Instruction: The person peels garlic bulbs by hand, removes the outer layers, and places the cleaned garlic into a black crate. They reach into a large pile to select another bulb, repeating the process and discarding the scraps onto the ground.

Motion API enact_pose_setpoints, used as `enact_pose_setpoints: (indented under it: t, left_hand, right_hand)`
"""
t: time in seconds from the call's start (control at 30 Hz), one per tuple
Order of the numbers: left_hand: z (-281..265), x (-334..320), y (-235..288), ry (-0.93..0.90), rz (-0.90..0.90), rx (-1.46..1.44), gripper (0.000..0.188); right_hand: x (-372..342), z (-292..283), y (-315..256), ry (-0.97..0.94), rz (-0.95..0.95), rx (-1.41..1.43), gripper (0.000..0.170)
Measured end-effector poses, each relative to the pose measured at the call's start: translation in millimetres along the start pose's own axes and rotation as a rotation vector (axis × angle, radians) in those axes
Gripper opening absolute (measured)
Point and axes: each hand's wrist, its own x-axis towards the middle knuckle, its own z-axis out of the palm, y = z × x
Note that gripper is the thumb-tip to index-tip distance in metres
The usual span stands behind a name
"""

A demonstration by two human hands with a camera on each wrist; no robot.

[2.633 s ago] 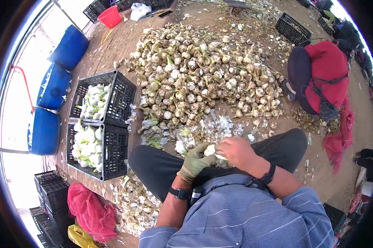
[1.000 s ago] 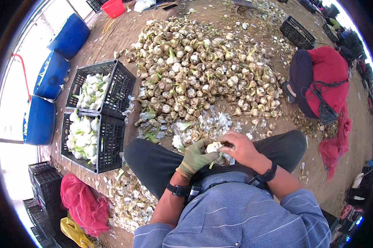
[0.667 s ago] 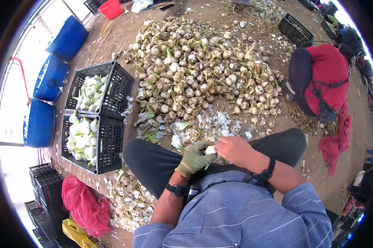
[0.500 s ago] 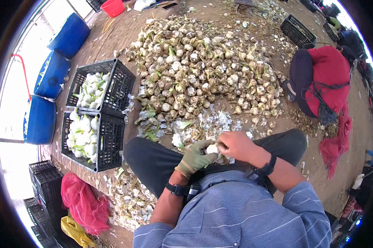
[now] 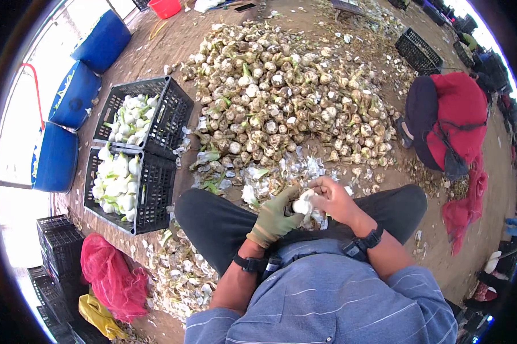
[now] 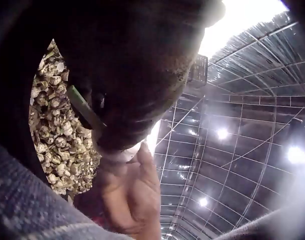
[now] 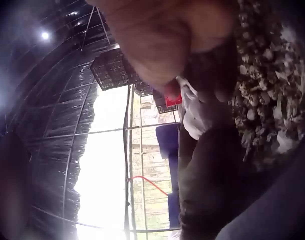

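In the head view the gloved left hand [image 5: 274, 221] holds a white garlic bulb [image 5: 302, 205] between thumb and fingers, above the lap. The bare right hand [image 5: 334, 200] pinches white skin at the bulb's right side. From the right wrist view, the bulb [image 7: 193, 120] shows between the bare fingers above and the dark glove [image 7: 207, 175] below. A green stem [image 6: 85, 107] sticks out by the glove in the left wrist view, where the right hand [image 6: 135, 200] touches the bulb from below. Beyond the knees lies a large heap of unpeeled garlic [image 5: 287, 103].
Two black crates [image 5: 158, 186] of white garlic stand on the left, with blue barrels [image 5: 58, 157] behind. Loose skins [image 5: 184, 275] cover the ground beside the left knee. A person in red [image 5: 456, 114] bends down at the right. Pink netting [image 5: 112, 281] lies at lower left.
The right hand has opened its fingers somewhat and turned, with loose skin now showing beneath it. The left hand keeps its hold on the bulb. The head view has shifted slightly.
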Motion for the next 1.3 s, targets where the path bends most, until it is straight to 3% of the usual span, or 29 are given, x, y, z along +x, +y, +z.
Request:
enact_pose_setpoints:
  t: [0.07,0.1,0.17,0.23,0.3,0.33,0.37,0.43,0.47,0.57,0.6,0.7,0.73,0.77,0.8,0.83,0.9,0.97,1.03,1.1,1.17,1.2,1.23,1.3]
  left_hand:
    - [-0.7,0.5,6.9,-0.032,0.005,0.023,0.064]
    - [-3.9,3.4,11.8,-0.117,0.001,-0.069,0.063]
    - [-3.0,-2.1,6.0,-0.110,0.014,-0.172,0.063]
    - [-8.5,-3.2,-3.9,-0.050,0.000,-0.039,0.062]
    - [-10.6,-6.2,1.2,0.009,0.057,-0.183,0.063]
    - [-13.1,-7.4,7.5,0.015,-0.017,-0.188,0.063]
    - [-16.1,-6.1,5.6,0.025,0.036,-0.150,0.063]
    - [-15.7,-11.0,2.0,0.056,-0.030,-0.156,0.065]
    - [-13.7,-12.3,-1.1,0.092,0.007,-0.213,0.064]
    - [-15.2,-9.3,-9.5,0.193,0.084,-0.386,0.063]
    - [-19.5,-8.5,-11.2,0.235,0.083,-0.448,0.062]
    - [-36.8,-8.3,-3.6,0.383,-0.047,-0.573,0.054]
    - [-48.0,-4.3,12.2,0.451,-0.050,-0.635,0.043]
    - [-67.6,3.1,11.2,0.467,-0.032,-0.895,0.034]
    - [-95.6,7.8,18.4,0.479,0.059,-0.885,0.030]
    - [-128.5,13.8,45.9,0.467,0.313,-0.718,0.030]
    - [-210.7,23.6,70.7,0.386,0.394,-0.917,0.041]
    - [-265.1,48.7,107.5,0.894,0.412,-1.294,0.065]
    - [-279.6,59.9,108.9,0.918,0.488,-1.031,0.051]
    - [-257.0,66.0,102.3,0.983,0.298,-1.107,0.040]
    - [-218.0,76.9,82.9,0.840,0.145,-0.984,0.036]
    - [-179.3,84.2,89.1,0.809,0.132,-1.006,0.029]
    - [-150.0,90.4,92.5,0.797,0.035,-0.967,0.025]
    - [-117.0,107.7,72.0,0.650,0.032,-0.781,0.023]
  right_hand:
    - [1.0,-0.8,1.2,-0.065,-0.223,-0.316,0.021]
    - [0.7,-1.4,-1.8,-0.062,-0.209,-0.410,0.022]
    - [4.6,3.9,-10.7,-0.088,-0.215,-0.576,0.024]
    - [10.6,9.5,1.9,-0.090,-0.281,-0.611,0.025]
    - [11.0,20.6,-5.4,-0.046,0.018,-0.248,0.023]
    - [12.4,22.3,-7.4,-0.052,0.062,-0.129,0.017]
    - [14.6,24.9,-9.5,-0.014,0.068,0.044,0.016]
    - [18.1,26.3,-12.5,0.071,0.095,0.385,0.012]
    - [26.1,24.1,-13.8,0.169,0.016,0.499,0.015]
    - [32.9,3.4,-33.1,0.080,-0.120,0.601,0.025]
    - [28.7,-8.3,-44.5,-0.079,-0.138,0.695,0.031]
    - [57.5,-5.8,-14.0,-0.028,-0.133,-0.197,0.032]
    - [68.4,-9.6,28.9,0.020,-0.314,-0.590,0.031]
    - [74.3,-22.1,68.4,0.068,-0.465,-1.002,0.030]
    - [72.7,-24.2,73.7,0.032,-0.367,-0.912,0.029]
    - [72.7,-14.5,71.7,-0.007,-0.269,-0.818,0.028]
    - [71.9,-6.5,72.9,-0.056,0.006,-0.664,0.025]
    - [81.7,-6.3,100.8,-0.091,-0.189,-0.682,0.025]
    - [93.6,-11.4,125.9,-0.163,-0.076,-0.763,0.026]
    - [103.8,-23.7,133.1,-0.218,0.074,-0.841,0.027]
    - [114.6,-41.0,133.7,-0.273,0.266,-0.919,0.027]
    - [111.7,-50.3,125.5,-0.251,0.271,-0.979,0.020]
    - [121.4,-63.7,160.1,-0.268,0.271,-1.070,0.020]
    - [148.3,-96.9,258.2,-0.312,0.263,-1.256,0.019]
